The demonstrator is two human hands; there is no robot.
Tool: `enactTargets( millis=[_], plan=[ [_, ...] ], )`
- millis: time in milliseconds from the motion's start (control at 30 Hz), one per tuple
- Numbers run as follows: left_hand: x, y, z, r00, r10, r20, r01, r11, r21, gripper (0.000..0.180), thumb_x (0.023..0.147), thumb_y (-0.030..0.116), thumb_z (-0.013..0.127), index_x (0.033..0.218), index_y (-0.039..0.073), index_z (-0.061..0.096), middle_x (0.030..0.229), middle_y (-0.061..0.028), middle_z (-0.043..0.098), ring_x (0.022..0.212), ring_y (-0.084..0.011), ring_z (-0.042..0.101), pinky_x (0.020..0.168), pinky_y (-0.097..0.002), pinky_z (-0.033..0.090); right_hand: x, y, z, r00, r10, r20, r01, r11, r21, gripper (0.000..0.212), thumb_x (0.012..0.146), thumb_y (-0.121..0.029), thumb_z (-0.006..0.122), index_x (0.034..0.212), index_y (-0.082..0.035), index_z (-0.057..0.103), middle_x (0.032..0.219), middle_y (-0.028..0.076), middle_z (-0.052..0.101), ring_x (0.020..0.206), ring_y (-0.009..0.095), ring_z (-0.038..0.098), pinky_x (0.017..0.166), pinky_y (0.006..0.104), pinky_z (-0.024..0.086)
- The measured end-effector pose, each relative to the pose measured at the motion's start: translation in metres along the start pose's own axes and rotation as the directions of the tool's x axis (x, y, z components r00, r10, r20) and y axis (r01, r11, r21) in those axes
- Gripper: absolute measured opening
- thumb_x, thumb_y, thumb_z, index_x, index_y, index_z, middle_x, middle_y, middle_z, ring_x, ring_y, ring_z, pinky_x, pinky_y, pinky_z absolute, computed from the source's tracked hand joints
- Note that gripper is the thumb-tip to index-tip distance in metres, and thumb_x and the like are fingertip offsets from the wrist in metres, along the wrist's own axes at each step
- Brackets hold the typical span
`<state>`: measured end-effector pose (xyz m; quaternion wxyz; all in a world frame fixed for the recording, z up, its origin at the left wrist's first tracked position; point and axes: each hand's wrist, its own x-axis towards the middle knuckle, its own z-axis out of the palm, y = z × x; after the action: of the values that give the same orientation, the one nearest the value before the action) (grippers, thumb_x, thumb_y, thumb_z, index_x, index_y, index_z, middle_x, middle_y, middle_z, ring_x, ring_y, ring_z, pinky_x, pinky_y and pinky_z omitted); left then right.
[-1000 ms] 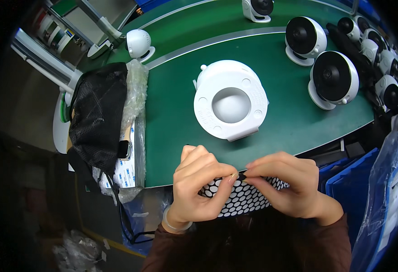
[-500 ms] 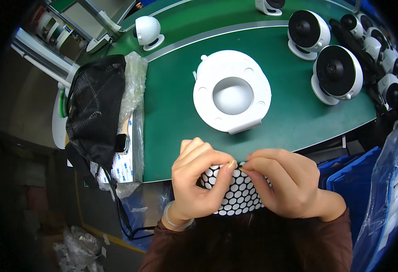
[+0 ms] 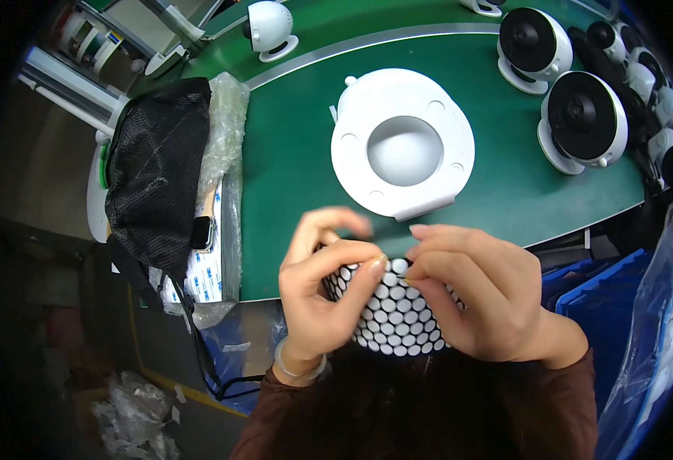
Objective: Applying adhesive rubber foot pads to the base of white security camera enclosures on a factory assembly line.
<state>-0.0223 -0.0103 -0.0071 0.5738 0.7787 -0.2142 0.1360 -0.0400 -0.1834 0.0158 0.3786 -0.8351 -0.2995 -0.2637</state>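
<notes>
A black sheet covered with white round pads (image 3: 401, 322) is bent between my hands near the bench's front edge. My left hand (image 3: 325, 284) pinches its upper edge between thumb and index finger, the other fingers curled and partly blurred. On the other side my right hand (image 3: 482, 291) also closes thumb and index finger at that edge. Whether a single pad sits in those fingertips is too small to tell. Beyond the hands lies a white ring-shaped base (image 3: 359, 165) with a round recess and a domed white middle, touched by neither hand.
White round devices with black fronts (image 3: 582, 115) stand at the right, with several smaller ones behind. A white device (image 3: 271, 31) stands at the back left. The green bench (image 3: 290, 230) carries a black mesh bag (image 3: 156, 176) at left. Blue bins (image 3: 597, 307) sit lower right.
My left hand's upper fingers have lifted away from the sheet while thumb and index finger stay on it. The view has shifted slightly.
</notes>
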Motion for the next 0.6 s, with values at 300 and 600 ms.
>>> enactTargets(
  millis=[300,600],
  plan=[
    [0.012,-0.017,0.028,0.997,0.055,-0.060,-0.065,0.980,-0.188,0.006,0.070,0.002,0.063,0.076,0.004,0.063,0.085,-0.0084,0.061,0.073,-0.0190,0.051,0.067,-0.0270,0.039,0.032,0.013,0.006,0.983,0.155,-0.099,-0.162,0.985,-0.065,0.011,0.067,0.005,0.064,0.075,-0.001,0.058,0.070,0.005,0.058,0.061,0.015,0.049,0.055,0.0234,0.039],
    [0.013,-0.013,0.029,0.991,0.120,-0.058,-0.124,0.990,-0.072,0.008,0.069,0.002,0.063,0.075,0.006,0.062,0.081,-0.0067,0.060,0.070,-0.0200,0.049,0.065,-0.0279,0.036,0.035,0.010,0.008,0.979,0.180,-0.100,-0.190,0.977,-0.098,0.009,0.069,0.002,0.064,0.076,-0.002,0.059,0.070,0.002,0.057,0.059,0.011,0.047,0.052,0.0219,0.035]
  ],
)
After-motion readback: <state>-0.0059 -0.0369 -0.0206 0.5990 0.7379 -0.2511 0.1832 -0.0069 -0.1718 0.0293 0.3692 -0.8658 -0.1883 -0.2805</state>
